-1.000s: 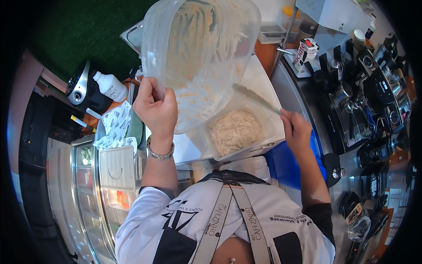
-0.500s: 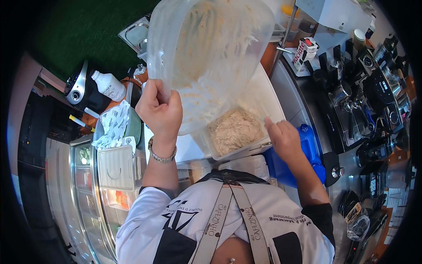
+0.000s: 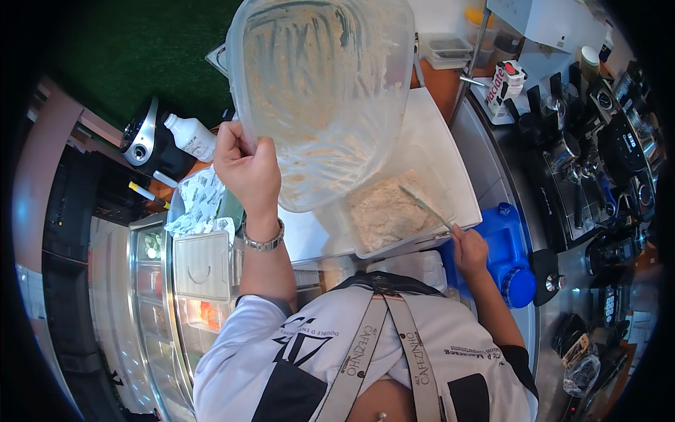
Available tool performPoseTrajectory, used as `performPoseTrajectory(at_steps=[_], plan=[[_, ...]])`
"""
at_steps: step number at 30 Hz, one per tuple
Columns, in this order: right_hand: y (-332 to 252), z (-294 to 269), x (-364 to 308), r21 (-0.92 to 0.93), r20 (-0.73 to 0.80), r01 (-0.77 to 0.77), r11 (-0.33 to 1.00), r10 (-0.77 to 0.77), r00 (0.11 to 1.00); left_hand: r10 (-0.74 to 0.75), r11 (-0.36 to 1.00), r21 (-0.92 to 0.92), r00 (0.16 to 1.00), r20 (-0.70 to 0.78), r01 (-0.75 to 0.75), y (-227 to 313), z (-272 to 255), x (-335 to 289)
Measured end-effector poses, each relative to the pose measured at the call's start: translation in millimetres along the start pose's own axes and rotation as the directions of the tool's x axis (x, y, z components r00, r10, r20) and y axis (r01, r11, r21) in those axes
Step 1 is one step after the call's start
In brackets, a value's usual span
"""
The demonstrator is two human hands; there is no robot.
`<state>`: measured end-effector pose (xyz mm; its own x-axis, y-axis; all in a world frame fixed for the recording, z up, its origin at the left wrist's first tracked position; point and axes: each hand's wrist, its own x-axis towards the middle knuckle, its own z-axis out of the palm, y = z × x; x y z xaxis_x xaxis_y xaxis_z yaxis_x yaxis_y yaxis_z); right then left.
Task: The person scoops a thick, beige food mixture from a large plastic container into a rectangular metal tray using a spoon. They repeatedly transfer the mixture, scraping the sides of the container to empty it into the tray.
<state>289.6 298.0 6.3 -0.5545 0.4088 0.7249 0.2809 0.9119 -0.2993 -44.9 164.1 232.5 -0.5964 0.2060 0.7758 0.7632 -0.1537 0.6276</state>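
My left hand (image 3: 245,165) is closed around the rim of a large translucent plastic tub (image 3: 320,84), which it holds up and tilted. Pale smears and orange-brown bits of residue coat the tub's inside. Below and to the right, a second, smaller clear tub (image 3: 360,243) on the white surface holds a pale, lumpy, wet-looking mixture (image 3: 390,211). My right hand (image 3: 470,250) grips the near end of a long, thin, greenish-grey utensil (image 3: 425,205). Its far end lies over or in the mixture; its tip shape is unclear.
A blue jug (image 3: 503,246) stands beside my right forearm, with a coffee machine (image 3: 555,190) and a milk carton (image 3: 506,88) beyond. On the left are a lidded container (image 3: 202,264), a white bottle (image 3: 190,137) and a black appliance (image 3: 148,144).
The raised tub has shifted slightly left and shows more of its inside. My right hand has moved lower, and the thin utensil now shows in it across the mixture.
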Motion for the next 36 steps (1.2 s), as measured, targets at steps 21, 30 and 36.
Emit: performPoseTrajectory(at_steps=[21,30,36], plan=[[-52.9,-105.6,367.8,-0.518,0.272,0.824,0.231,-0.869,0.414,-0.186,0.951,-0.186,0.940,0.287,0.246,8.7,15.7,28.8],[22.3,-73.6,326.2,-0.570,0.372,0.630,0.527,-0.517,0.771,-0.190,0.933,-0.239,0.933,0.307,0.269,8.1,11.9,24.4],[-43.6,-63.1,333.6,-0.333,0.259,0.785,0.522,-0.750,0.609,-0.197,0.940,-0.206,0.927,0.318,0.271,4.9,14.6,21.7]])
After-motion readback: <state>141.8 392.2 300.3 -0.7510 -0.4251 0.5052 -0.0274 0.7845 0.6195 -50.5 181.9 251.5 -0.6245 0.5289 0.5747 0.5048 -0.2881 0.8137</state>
